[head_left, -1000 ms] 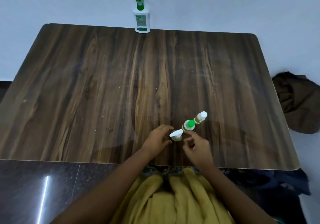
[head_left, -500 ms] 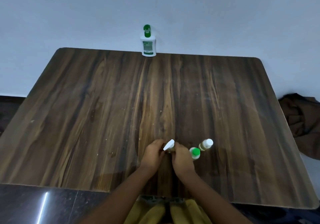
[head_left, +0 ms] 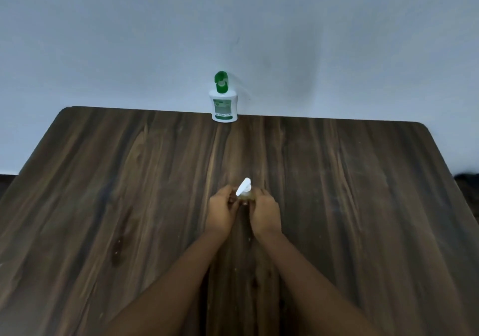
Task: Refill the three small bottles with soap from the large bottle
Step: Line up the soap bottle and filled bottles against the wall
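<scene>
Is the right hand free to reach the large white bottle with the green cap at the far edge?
Probably not yet: the right hand and left hand both grip the small white-capped bottle. Bare table lies before the large bottle.

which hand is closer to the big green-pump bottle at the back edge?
Left, marginally. The left hand lies almost straight in front of the large bottle; the right hand sits further to the right. Both grip the small bottle, far short of it.
</scene>
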Tool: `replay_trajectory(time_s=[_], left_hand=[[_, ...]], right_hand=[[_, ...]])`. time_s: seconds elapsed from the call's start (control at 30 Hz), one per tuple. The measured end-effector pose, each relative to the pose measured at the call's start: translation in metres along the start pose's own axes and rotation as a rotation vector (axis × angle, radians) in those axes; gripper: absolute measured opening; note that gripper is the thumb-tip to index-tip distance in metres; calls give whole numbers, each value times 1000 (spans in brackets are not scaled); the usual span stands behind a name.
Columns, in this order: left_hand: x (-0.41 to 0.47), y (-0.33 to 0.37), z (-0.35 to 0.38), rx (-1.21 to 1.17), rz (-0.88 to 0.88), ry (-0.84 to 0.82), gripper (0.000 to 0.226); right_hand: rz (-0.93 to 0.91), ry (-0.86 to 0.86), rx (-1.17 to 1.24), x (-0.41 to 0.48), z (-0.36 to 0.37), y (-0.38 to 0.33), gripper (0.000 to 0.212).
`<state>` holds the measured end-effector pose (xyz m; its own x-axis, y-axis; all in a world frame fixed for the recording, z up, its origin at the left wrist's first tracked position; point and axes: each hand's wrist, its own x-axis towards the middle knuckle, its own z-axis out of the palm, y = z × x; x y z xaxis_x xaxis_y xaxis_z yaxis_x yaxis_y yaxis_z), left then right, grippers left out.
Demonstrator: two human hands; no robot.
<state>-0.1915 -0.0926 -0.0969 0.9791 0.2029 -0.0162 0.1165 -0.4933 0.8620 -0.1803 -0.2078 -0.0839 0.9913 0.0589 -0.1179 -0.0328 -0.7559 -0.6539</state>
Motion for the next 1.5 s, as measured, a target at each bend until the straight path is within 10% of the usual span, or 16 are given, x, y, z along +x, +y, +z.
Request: replay_trajectory(time_s=[0.63,1.1,1.5], left_hand=[[253,2,77,-274,-20,311,15],[261,-5,93,-274,-82,361,18],[124,-20,53,-271,-171,140,30]], right_hand=[[-117,220,58,270,2,8,27],[-69,214,83,289,14,23,12],[140,17,369,158,17,38,62]])
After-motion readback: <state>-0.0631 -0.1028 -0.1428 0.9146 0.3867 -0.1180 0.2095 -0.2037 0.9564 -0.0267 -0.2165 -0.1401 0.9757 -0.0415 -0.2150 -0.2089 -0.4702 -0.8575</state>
